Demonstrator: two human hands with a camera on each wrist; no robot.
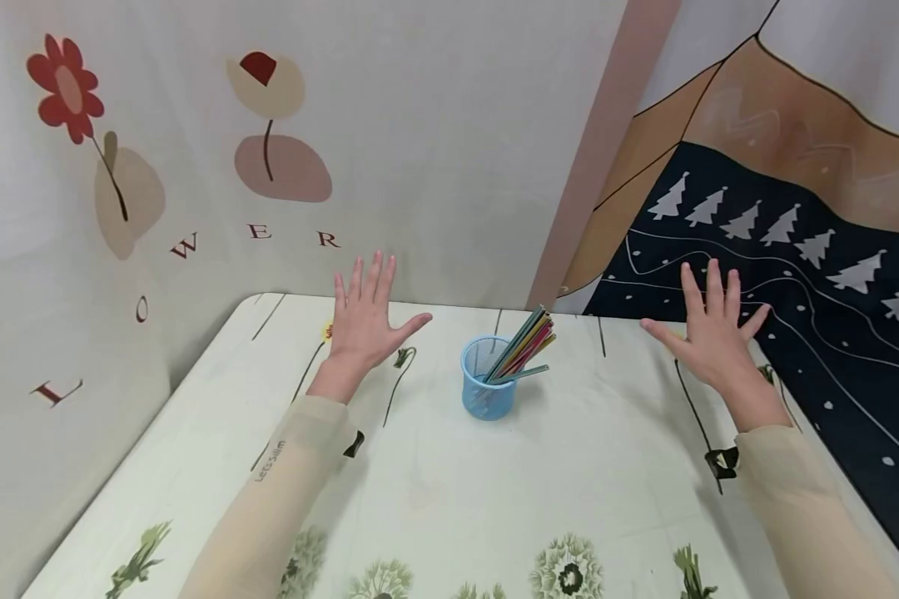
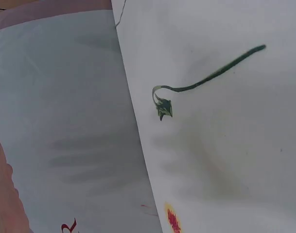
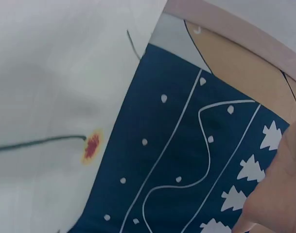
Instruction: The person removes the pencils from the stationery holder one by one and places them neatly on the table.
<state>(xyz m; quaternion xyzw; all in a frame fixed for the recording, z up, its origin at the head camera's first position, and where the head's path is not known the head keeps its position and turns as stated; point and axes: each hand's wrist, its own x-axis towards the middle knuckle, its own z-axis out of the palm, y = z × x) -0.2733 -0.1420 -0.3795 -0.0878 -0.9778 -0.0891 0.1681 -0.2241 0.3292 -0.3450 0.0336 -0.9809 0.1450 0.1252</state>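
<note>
My left hand (image 1: pixel 361 329) is held up over the far left of the table, fingers straight and spread, holding nothing. On the far right my right hand (image 1: pixel 715 337) is raised the same way, its fingers spread and bare. Between the two hands a light blue mesh cup (image 1: pixel 489 399) stands upright on the table. Several thin coloured sticks (image 1: pixel 523 348) lean out of it to the right, one lying lower than the others. In the left wrist view only an edge of the left hand (image 2: pixel 7 194) shows; the right wrist view catches part of the right hand (image 3: pixel 279 189).
The table (image 1: pixel 434 474) wears a white cloth printed with flowers and stems. Behind it hangs a pale curtain (image 1: pixel 434 150) with flower shapes and letters. At the right is a dark blue cloth (image 1: pixel 831 333) with white trees. Each wrist carries a dark strap piece.
</note>
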